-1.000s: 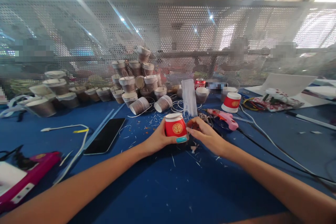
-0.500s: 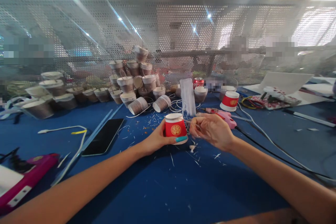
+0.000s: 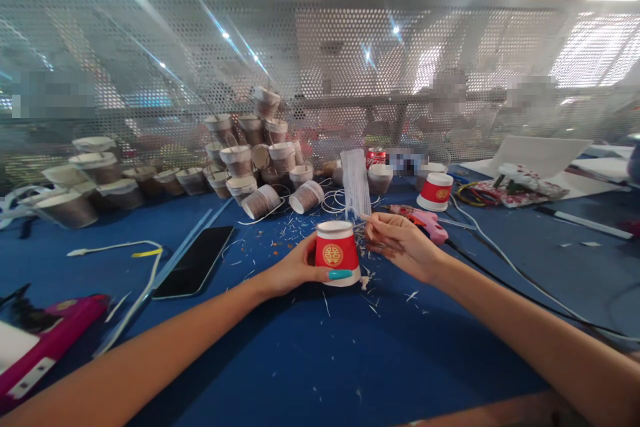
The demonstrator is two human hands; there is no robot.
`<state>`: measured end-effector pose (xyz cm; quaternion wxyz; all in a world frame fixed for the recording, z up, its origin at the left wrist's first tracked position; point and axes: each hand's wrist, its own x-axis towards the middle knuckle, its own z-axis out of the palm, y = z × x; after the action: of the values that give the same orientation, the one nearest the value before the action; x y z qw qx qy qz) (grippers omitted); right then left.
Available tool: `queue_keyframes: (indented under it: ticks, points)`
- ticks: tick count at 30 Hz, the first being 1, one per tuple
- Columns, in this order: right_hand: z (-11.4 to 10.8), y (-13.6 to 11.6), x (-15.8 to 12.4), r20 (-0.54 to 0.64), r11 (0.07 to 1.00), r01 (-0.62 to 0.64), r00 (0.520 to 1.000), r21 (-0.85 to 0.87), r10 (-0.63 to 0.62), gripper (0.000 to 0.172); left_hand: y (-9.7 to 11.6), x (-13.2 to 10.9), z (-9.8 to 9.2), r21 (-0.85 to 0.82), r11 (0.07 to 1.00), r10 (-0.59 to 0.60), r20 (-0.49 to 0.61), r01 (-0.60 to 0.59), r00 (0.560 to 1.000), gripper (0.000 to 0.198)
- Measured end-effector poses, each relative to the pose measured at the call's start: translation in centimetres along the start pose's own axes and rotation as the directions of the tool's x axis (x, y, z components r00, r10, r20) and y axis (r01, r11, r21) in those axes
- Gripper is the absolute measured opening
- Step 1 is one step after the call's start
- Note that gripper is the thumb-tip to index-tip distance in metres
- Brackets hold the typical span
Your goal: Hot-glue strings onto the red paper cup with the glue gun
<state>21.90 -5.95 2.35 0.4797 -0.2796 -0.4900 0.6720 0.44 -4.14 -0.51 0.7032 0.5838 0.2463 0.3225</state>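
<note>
A small red-and-white paper cup (image 3: 336,240) with a gold emblem stands narrow end up in my left hand (image 3: 295,268). The thumb, with a long turquoise nail, lies across the cup's lower front; the other fingers are hidden behind it. Just right of the cup, my right hand (image 3: 406,245) is pinched closed near its top edge. Whatever those fingertips hold is too small to tell. Behind the right hand lies a pink glue gun (image 3: 433,225). A bundle of clear thin strips (image 3: 355,183) stands beyond the cup.
Brown-and-white cups (image 3: 237,160) are piled at the back. Another red cup (image 3: 435,192) sits upside down at back right, near a cable (image 3: 500,247). A phone (image 3: 196,263) and magenta device (image 3: 60,340) lie left. Scraps litter the blue table (image 3: 300,360).
My left hand has brought the cup slightly lower and nearer. My right hand has risen a little, its fingertips now pinched above the level of the cup's top edge.
</note>
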Motion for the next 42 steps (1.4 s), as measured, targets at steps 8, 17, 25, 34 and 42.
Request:
queue_keyframes:
  ticks: [8,17,25,34,42]
  points:
    - [0.1,0.4,0.2,0.003,1.000,-0.009,1.000,0.022,0.009,0.028,0.3,-0.2,0.1,-0.014,1.000,-0.015,0.012,0.015,1.000,0.064]
    - [0.1,0.7,0.3,-0.041,0.996,-0.085,0.996,0.012,0.085,0.028,0.4,-0.1,0.1,-0.011,1.000,-0.006,0.069,0.007,0.998,0.060]
    - [-0.2,1.3,0.6,0.007,0.996,-0.089,0.996,0.017,0.089,0.027,0.6,-0.3,0.2,-0.007,0.999,-0.034,0.126,0.036,0.991,0.062]
    - [0.2,1.3,0.4,0.025,0.989,-0.141,0.990,0.034,0.140,0.028,0.6,-0.4,0.0,0.019,0.998,-0.061,0.168,0.059,0.984,0.062]
    - [0.6,1.4,0.4,0.038,0.986,-0.156,0.987,0.051,0.154,0.027,0.7,-0.5,-0.2,-0.001,0.994,-0.108,0.212,0.110,0.971,0.066]
